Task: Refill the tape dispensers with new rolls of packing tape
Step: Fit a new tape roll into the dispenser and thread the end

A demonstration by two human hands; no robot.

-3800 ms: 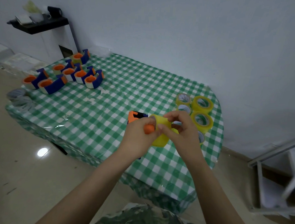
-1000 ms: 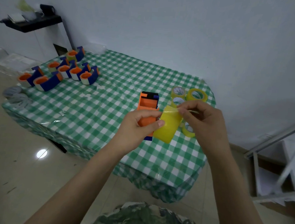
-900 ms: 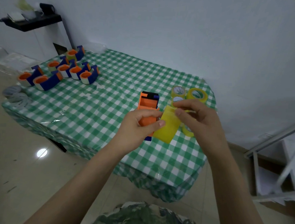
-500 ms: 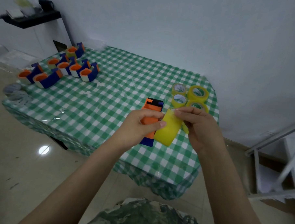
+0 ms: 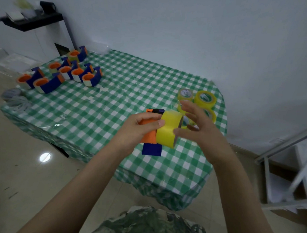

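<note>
Both hands (image 5: 139, 131) (above table edge (image 5: 157, 180)) grip dispenser (image 5: 149, 135).

The table (image 5: 114, 104), covered in green-checked cloth, carries loaded tape dispensers (image 5: 63, 73) at far left and yellow tape rolls (image 5: 205, 100) at right.

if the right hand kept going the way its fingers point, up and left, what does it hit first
Probably the open side of the yellow roll of packing tape that the left hand holds; the right hand thumb already seems to touch it, though depth is unclear.

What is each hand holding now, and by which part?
Left hand grips the dispenser's orange body, thumb pressing the yellow roll. Right hand is open, thumb touching the roll's edge.
</note>
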